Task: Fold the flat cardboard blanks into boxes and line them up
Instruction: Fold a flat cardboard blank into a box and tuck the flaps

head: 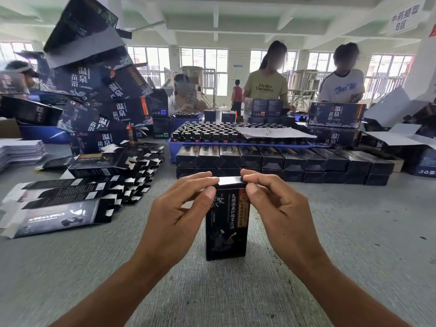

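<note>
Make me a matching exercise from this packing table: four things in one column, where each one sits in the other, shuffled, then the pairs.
Things
1. upright box
2. flat blanks
3. finished boxes
4. bottles

Places
A. in the blue tray behind the finished rows
B. fanned out on the table, to the left
C. between the left hand and right hand, which pinch its top flap
D. lined up in stacked rows ahead of the hands

Pairs: 1-C, 2-B, 3-D, 4-A
</note>
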Available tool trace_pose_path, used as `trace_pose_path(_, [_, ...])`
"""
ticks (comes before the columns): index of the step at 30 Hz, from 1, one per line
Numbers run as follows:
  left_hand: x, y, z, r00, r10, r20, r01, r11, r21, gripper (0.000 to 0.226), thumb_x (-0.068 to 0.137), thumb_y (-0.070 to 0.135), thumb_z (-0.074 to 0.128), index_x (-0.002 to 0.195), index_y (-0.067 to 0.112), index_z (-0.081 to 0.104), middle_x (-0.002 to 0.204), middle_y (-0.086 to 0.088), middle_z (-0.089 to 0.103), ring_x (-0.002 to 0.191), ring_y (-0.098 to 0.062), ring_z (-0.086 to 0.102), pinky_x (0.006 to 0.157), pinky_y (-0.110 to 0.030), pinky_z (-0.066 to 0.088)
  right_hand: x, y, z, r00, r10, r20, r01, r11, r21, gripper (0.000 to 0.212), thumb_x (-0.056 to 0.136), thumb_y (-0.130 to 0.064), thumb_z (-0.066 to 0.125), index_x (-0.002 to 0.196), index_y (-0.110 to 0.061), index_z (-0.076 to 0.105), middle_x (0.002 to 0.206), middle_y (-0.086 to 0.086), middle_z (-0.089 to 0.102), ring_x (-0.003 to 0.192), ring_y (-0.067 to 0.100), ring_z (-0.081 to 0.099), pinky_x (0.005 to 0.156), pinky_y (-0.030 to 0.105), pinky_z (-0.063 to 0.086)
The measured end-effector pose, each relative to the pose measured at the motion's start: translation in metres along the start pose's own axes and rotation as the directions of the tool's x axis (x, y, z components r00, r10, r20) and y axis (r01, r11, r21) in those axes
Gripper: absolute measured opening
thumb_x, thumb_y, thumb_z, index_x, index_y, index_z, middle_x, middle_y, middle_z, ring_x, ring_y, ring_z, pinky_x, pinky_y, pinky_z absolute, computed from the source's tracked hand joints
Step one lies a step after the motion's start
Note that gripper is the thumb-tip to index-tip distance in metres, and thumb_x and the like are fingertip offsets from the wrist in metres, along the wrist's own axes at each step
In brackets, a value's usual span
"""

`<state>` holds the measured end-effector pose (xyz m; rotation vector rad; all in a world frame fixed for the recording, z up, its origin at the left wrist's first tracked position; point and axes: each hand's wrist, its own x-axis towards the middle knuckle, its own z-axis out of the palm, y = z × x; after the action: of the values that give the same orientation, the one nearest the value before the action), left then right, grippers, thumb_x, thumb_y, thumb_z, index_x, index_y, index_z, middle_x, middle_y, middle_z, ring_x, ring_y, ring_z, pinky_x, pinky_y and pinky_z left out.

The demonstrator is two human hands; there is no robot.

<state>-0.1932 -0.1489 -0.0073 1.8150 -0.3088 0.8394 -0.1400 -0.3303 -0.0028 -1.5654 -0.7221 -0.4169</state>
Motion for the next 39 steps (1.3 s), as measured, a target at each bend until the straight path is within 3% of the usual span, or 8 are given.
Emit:
trace_pose_path(5, [0.003, 0.0, 0.001, 1.0, 0.025, 0.011, -0.025, 0.999, -0.025, 0.022, 0.09, 0.038, 0.059, 0.107, 0.037, 0.073, 0.119, 0.018, 0.067, 0.113, -0.006, 0.065, 0.077, -0.017, 0.056, 0.001, 0.006, 0.0, 0.99, -0.142, -0.011, 0.135, 0.958, -0.253, 0.022, 0.092, -0.045, 0.058, 0.105, -0.032, 0.07, 0.124, -0.022, 0.065, 0.116, -0.002, 0.061, 0.087, 0.021, 0.055])
trace_pose_path(12, [-0.002, -0.012, -0.002, 0.987, -0.055, 0.148, 0.045, 0.997, 0.068, 0.044, 0.086, 0.04, 0.066, 0.127, 0.05, 0.054, 0.114, 0.024, 0.065, 0.106, -0.001, 0.066, 0.071, -0.022, 0.06, 0.001, 0.013, 0.003, 0.987, -0.161, -0.013, 0.149, 0.939, -0.309, 0.021, 0.1, -0.039, 0.056, 0.116, -0.03, 0.066, 0.119, -0.019, 0.065, 0.112, 0.0, 0.062, 0.088, 0.024, 0.056])
trace_pose_path(19, [0.006, -0.021, -0.007, 0.986, -0.16, 0.054, 0.149, 0.974, 0.17, 0.06, 0.09, 0.028, 0.072, 0.124, 0.066, 0.04, 0.105, 0.028, 0.065, 0.087, -0.002, 0.071, 0.067, -0.02, 0.057, -0.009, 0.025, 0.011, 0.955, 0.139, 0.264, 0.016, 0.86, -0.51, 0.088, 0.096, -0.034, 0.065, 0.148, -0.063, 0.0, 0.136, -0.017, 0.056, 0.104, -0.006, 0.059, 0.094, 0.018, 0.047])
trace_pose_path(22, [0.011, -0.029, -0.013, 0.933, -0.343, -0.109, 0.352, 0.932, 0.084, 0.054, 0.089, 0.025, 0.074, 0.125, 0.052, 0.045, 0.098, 0.005, 0.069, 0.076, -0.012, 0.073, 0.067, -0.033, 0.062, -0.016, 0.024, 0.017, 0.91, 0.159, 0.384, 0.066, 0.858, -0.51, 0.082, 0.091, -0.043, 0.068, 0.149, -0.059, 0.011, 0.142, -0.023, 0.048, 0.102, -0.013, 0.054, 0.089, 0.009, 0.038])
trace_pose_path(27, [0.01, -0.037, -0.008, 0.799, -0.593, -0.101, 0.567, 0.799, -0.203, 0.05, 0.088, 0.023, 0.076, 0.127, 0.034, 0.047, 0.091, -0.009, 0.075, 0.073, -0.021, 0.076, 0.061, -0.033, 0.062, -0.019, 0.023, 0.019, 0.882, 0.187, 0.433, 0.111, 0.81, -0.576, 0.07, 0.078, -0.061, 0.065, 0.139, -0.048, 0.033, 0.135, -0.019, 0.044, 0.113, 0.002, 0.051, 0.1, 0.026, 0.047])
trace_pose_path(30, [0.008, -0.045, -0.005, 0.814, -0.577, -0.068, 0.574, 0.817, -0.055, 0.047, 0.093, 0.037, 0.068, 0.133, 0.039, 0.043, 0.088, -0.002, 0.076, 0.077, -0.017, 0.076, 0.076, -0.038, 0.061, -0.013, 0.027, 0.013, 0.894, 0.226, 0.386, 0.077, 0.772, -0.631, 0.063, 0.08, -0.061, 0.063, 0.135, -0.045, 0.038, 0.132, -0.019, 0.048, 0.107, 0.0, 0.051, 0.093, 0.02, 0.047])
trace_pose_path(33, [0.003, -0.048, -0.006, 0.881, -0.471, -0.042, 0.462, 0.838, 0.292, 0.056, 0.095, 0.05, 0.059, 0.143, 0.047, 0.031, 0.106, 0.011, 0.067, 0.093, -0.006, 0.067, 0.082, -0.031, 0.054, -0.003, 0.036, 0.002, 0.921, 0.287, 0.264, -0.024, 0.718, -0.696, 0.056, 0.081, -0.058, 0.066, 0.129, -0.04, 0.044, 0.122, -0.016, 0.052, 0.099, 0.002, 0.053, 0.081, 0.018, 0.047])
trace_pose_path(39, [-0.001, -0.053, -0.011, 0.875, -0.435, 0.213, 0.175, 0.694, 0.698, 0.04, 0.098, 0.048, 0.053, 0.137, 0.036, 0.053, 0.14, 0.011, 0.047, 0.125, -0.009, 0.044, 0.106, -0.03, 0.04, 0.023, 0.055, -0.056, 0.845, 0.512, -0.151, -0.375, 0.367, -0.851, 0.056, 0.086, -0.052, 0.063, 0.133, -0.027, 0.047, 0.12, 0.003, 0.056, 0.1, 0.019, 0.057, 0.086, 0.035, 0.052])
